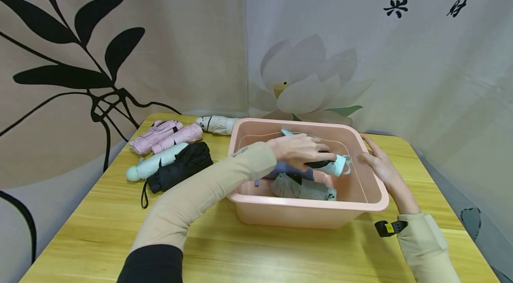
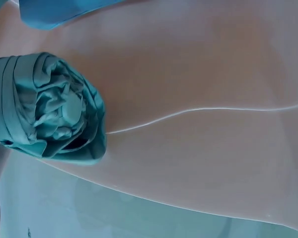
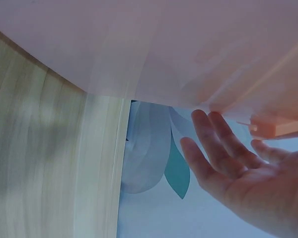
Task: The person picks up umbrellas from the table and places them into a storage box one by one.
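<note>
My left hand [image 1: 300, 150] reaches into a pink plastic bin [image 1: 296, 214] and grips a light blue folded umbrella [image 1: 336, 166] around a dark part. In the left wrist view the gathered cloth end of a folded umbrella [image 2: 44, 106] looks teal. Beneath that hand, a grey-green folded umbrella [image 1: 302, 188] and a blue one [image 1: 282, 168], partly covered, lie on the bin's floor. Another light blue piece [image 1: 286, 132] shows behind the hand, mostly hidden. At the bin's right side, my right hand [image 1: 380, 165] touches the rim and outer wall with extended fingers [image 3: 223, 141].
Left of the bin on the wooden table [image 1: 280, 256] lie two pink folded umbrellas [image 1: 154, 137], a mint one [image 1: 160, 161] and a black one [image 1: 180, 165] with a strap. A white umbrella [image 1: 216, 124] touches the bin's back left. A printed curtain [image 1: 192, 51] hangs behind.
</note>
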`<state>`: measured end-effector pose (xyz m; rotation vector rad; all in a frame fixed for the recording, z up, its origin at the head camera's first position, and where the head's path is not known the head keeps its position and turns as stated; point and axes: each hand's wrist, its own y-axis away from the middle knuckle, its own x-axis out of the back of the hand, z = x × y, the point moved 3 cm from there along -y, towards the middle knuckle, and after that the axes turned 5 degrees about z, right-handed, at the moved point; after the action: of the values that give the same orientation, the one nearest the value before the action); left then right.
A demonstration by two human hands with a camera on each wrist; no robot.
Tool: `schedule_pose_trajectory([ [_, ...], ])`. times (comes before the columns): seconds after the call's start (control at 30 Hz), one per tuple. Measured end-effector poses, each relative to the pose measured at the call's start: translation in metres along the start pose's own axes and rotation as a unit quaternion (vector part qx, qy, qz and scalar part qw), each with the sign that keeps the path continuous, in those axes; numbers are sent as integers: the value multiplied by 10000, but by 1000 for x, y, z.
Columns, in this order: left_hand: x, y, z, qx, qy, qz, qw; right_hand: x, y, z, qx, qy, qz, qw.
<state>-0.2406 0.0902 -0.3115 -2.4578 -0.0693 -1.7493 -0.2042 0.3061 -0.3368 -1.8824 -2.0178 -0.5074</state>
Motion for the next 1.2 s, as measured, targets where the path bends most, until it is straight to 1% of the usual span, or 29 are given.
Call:
schedule_pose_trajectory([
  [0.13,-1,0,1,24,14,-53,10000,-1,0,0,27,6,-50,10000],
  [0.23,-2,0,2,21,31,-30,10000,-1,-1,0,32,28,-23,10000],
  [0.33,-1,0,2,-4,14,144,9999,-1,-2,1,57,54,26,10000],
  [0.47,0,-1,1,-29,15,366,9993,-1,-2,2,58,88,-22,9999],
  [0.6,5,-1,-1,62,138,325,9994,-1,-1,2,101,102,-92,9999],
  [0.73,13,0,-3,341,267,247,9988,-1,0,2,135,128,-107,9998],
  [0.9,28,3,-7,717,308,-33,9969,0,0,2,144,151,-108,9997],
  [0.97,34,5,-9,957,401,-244,9943,0,0,2,167,68,-114,9998],
  [1.07,44,10,-15,1376,613,-409,9877,0,-1,0,231,78,-79,9997],
  [1.13,50,15,-19,1642,675,-438,9831,0,-1,0,238,56,-85,9997],
  [1.2,55,20,-22,1823,647,-382,9804,-1,-2,0,217,31,-97,9997],
])
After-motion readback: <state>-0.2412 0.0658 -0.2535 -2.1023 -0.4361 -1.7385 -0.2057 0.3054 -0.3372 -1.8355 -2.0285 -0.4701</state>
